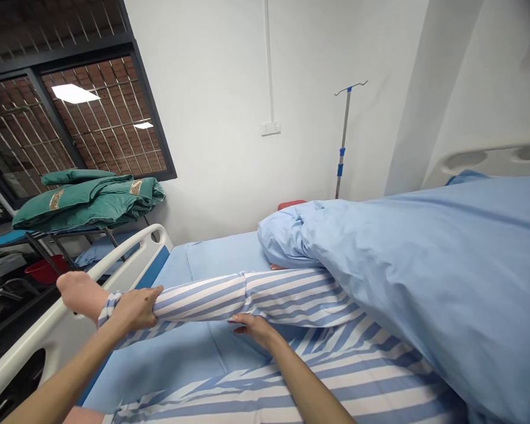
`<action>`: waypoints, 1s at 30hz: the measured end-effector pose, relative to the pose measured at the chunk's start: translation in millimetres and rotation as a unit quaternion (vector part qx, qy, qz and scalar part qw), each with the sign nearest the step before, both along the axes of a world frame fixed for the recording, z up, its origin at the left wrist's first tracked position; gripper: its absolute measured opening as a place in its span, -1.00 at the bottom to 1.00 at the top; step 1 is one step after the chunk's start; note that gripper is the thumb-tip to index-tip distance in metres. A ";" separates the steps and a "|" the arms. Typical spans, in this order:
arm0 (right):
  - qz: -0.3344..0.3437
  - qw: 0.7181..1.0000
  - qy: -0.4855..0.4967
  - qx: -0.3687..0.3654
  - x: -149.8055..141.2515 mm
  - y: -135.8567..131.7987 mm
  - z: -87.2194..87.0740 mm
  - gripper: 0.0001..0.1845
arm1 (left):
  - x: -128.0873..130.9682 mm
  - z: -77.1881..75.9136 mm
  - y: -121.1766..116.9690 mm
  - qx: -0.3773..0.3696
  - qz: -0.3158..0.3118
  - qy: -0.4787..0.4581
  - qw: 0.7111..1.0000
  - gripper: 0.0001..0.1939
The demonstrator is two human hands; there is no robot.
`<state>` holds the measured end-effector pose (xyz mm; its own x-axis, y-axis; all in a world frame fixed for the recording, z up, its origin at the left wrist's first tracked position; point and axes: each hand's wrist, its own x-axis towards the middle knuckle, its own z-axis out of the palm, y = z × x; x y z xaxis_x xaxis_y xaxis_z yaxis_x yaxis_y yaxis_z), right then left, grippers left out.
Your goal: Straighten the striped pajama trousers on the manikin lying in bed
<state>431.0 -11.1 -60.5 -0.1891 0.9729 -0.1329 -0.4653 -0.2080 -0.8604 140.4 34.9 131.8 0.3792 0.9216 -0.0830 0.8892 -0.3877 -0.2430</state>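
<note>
A leg in blue-and-white striped pyjama trousers [203, 297] is raised off the bed, its bare foot [80, 292] at the left near the footboard. My left hand [136, 307] is wrapped round the lower leg, just above the ankle. Beside the knee, at its near underside, my right hand [255, 330] has its fingers apart and is not closed round anything; whether the fingertips touch the cloth is hard to tell. The other striped leg [247, 394] lies on the bed in front of me. A light blue quilt [401, 253] covers the upper thighs and body.
The pale bed footboard [154, 238] stands at the left, beyond the blue sheet [216, 250]. Folded green bedding [92, 200] sits on a rack under the window. Against the wall rises an IV pole [345, 126]. A red bucket [48, 269] is at the far left.
</note>
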 end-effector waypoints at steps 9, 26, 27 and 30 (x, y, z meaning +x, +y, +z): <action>0.015 0.999 0.051 0.003 -4.0 -3.4 7.7 -0.73 | 7.1 24.3 10.2 0.014 -0.026 0.039 0.999 -0.52; -0.061 0.977 0.086 0.184 23.2 -11.5 50.6 -0.57 | 63.8 -108.5 6.3 0.026 0.108 -0.236 0.965 -0.50; -0.069 0.977 0.074 0.188 24.9 -11.5 52.3 -0.53 | 69.8 -116.7 5.9 0.020 0.113 -0.254 0.960 -0.48; -0.099 0.972 0.049 0.207 27.6 -10.0 54.0 -0.44 | 83.7 -136.2 3.9 0.015 0.121 -0.292 0.949 -0.47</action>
<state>458.6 -21.0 -6.5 0.0159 0.9578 0.2870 -0.5455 0.2489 -0.8003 224.1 38.8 -4.4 0.1287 0.9863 0.1032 0.9377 -0.1549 0.3110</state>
